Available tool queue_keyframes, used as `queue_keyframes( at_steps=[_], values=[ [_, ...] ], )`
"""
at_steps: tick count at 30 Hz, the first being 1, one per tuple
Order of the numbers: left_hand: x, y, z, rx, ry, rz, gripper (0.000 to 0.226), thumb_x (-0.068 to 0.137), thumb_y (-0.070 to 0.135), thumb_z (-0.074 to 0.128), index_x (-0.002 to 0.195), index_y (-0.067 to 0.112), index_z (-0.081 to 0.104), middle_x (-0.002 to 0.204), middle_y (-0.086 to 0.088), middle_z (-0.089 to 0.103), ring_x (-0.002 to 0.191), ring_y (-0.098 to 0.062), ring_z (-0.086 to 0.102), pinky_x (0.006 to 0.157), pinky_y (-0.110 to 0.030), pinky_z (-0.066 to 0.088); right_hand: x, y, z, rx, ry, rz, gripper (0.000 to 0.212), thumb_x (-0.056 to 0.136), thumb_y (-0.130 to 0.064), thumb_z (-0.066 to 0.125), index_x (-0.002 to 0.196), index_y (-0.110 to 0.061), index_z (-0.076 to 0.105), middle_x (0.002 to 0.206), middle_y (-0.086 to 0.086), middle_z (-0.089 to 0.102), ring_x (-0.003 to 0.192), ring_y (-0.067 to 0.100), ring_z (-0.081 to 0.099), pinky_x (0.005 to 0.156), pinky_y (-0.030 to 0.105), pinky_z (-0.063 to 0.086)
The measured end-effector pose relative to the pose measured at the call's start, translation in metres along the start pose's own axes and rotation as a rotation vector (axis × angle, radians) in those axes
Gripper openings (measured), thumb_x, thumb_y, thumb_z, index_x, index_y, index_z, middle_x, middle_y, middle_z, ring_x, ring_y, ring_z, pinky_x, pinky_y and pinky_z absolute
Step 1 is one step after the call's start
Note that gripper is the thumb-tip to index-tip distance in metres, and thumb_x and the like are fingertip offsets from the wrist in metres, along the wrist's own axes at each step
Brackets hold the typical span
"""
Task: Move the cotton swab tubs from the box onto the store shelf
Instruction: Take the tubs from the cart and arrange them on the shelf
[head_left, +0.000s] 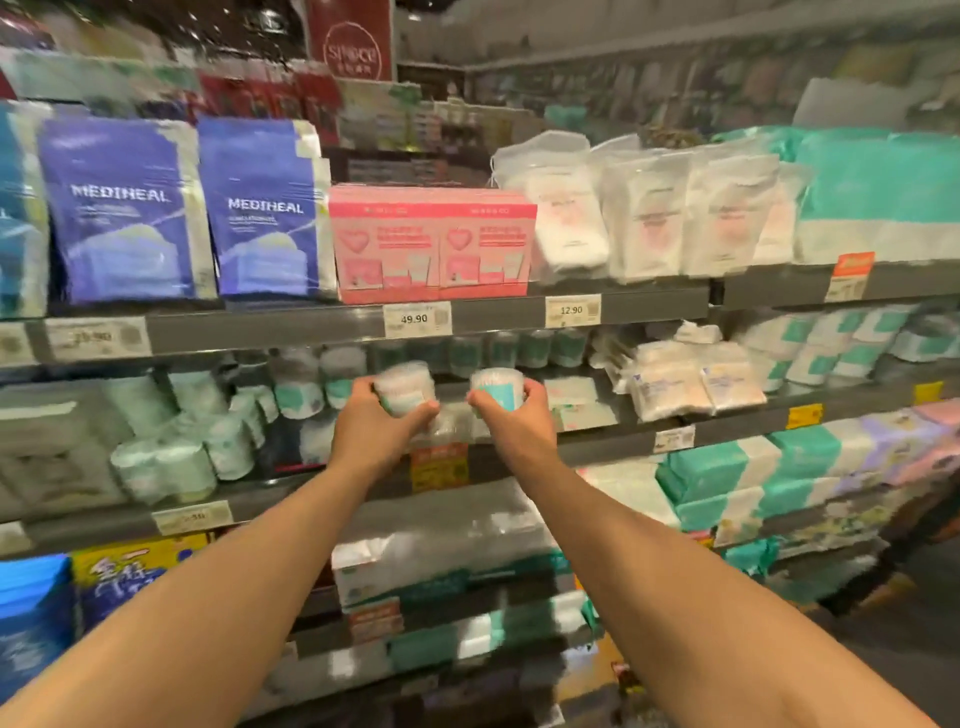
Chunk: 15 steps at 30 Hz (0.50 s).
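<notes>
head view: one cotton swab tub is gripped in the curled left hand, a second tub in the right hand, both held before the middle shelf. stocked tubs could be toppled if these are pushed in carelessly.
</notes>
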<state>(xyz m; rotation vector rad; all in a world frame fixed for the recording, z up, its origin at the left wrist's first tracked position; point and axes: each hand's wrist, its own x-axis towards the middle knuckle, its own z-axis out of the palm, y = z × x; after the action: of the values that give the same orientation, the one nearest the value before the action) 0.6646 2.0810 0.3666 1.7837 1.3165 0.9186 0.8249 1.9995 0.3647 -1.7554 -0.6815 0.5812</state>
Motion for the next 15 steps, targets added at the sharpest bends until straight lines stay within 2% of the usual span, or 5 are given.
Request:
queue_keyframes(
  at_steps=[3,7,9,12,15],
  values=[
    [0.018,-0.011,-0.004,0.048,0.012,-0.042,0.072,0.071,0.05,0.087,0.122,0.013,0.052,0.112,0.0,0.064,0.105,-0.019,0.06,0.084,-0.03,0.045,0.022,-0.003,0.018,-0.148,-0.021,-0.074,0.079,0.062,-0.075,0.071,0.123,-0.032,0.045,0.114,-0.002,0.06,0.111,0.023,0.058,0.094,0.044,0.053],
    [0.046,-0.036,0.004,0.209,-0.069,-0.143,0.051,0.074,0.055,0.081,0.095,0.009,0.071,0.092,-0.006,0.073,0.09,-0.024,0.067,0.081,-0.038,0.056,0.049,0.0,0.029,-0.22,-0.151,-0.15,0.051,0.082,-0.035,0.081,0.121,-0.021,0.052,0.103,-0.011,0.057,0.102,0.01,0.055,0.085,0.024,0.041],
    [0.053,-0.043,0.007,0.255,-0.108,-0.189,0.046,0.078,0.054,0.077,0.087,0.009,0.073,0.085,-0.007,0.071,0.085,-0.025,0.066,0.077,-0.037,0.055,0.062,0.006,0.035,-0.285,-0.198,-0.168,0.039,0.084,-0.027,0.08,0.114,-0.023,0.056,0.102,-0.01,0.058,0.105,0.013,0.059,0.085,0.023,0.042],
    [0.06,-0.05,0.01,0.289,-0.147,-0.247,0.041,0.083,0.048,0.076,0.088,0.007,0.072,0.091,-0.009,0.071,0.09,-0.026,0.065,0.084,-0.039,0.055,0.07,0.014,0.044,-0.299,-0.262,-0.148,0.054,0.082,-0.022,0.081,0.129,-0.02,0.054,0.117,0.001,0.064,0.113,0.022,0.061,0.093,0.031,0.051],
    [0.063,-0.054,0.015,0.243,-0.181,-0.256,0.048,0.078,0.047,0.082,0.108,0.015,0.061,0.112,-0.003,0.067,0.107,-0.024,0.062,0.098,-0.043,0.052,0.08,0.024,0.049,-0.363,-0.319,-0.129,0.059,0.082,-0.024,0.083,0.132,-0.018,0.051,0.121,0.005,0.063,0.114,0.024,0.06,0.099,0.038,0.052]
  ],
)
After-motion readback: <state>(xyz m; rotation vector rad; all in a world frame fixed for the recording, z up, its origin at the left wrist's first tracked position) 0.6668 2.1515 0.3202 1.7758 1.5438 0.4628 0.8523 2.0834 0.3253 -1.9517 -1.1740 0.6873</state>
